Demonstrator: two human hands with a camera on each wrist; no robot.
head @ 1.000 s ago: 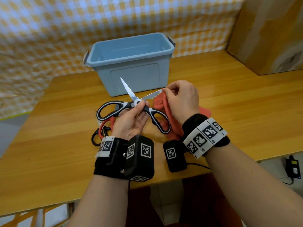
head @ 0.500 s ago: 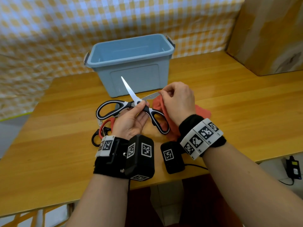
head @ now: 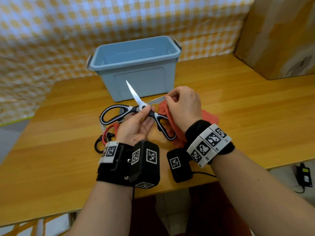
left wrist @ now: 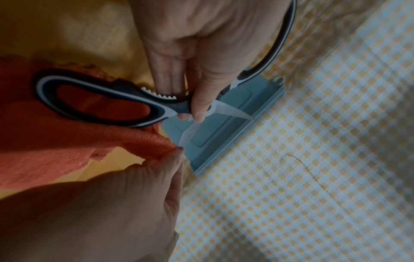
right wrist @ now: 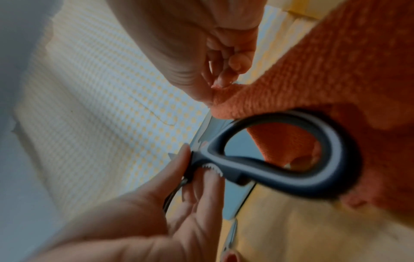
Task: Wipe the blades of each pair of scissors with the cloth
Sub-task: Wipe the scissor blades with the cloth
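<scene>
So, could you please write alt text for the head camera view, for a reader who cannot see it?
A left hand pinches open black-and-white kitchen scissors at the pivot while the right hand pinches an orange cloth around one blade, above a wooden table. A blue plastic bin stands behind; smaller scissors lie at left.

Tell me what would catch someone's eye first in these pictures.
The open scissors at centre, gripped near the pivot by the left hand, one blade pointing up at the blue bin behind. The right hand pinches an orange cloth onto the other blade's tip. More scissors lie on the table beneath.
</scene>
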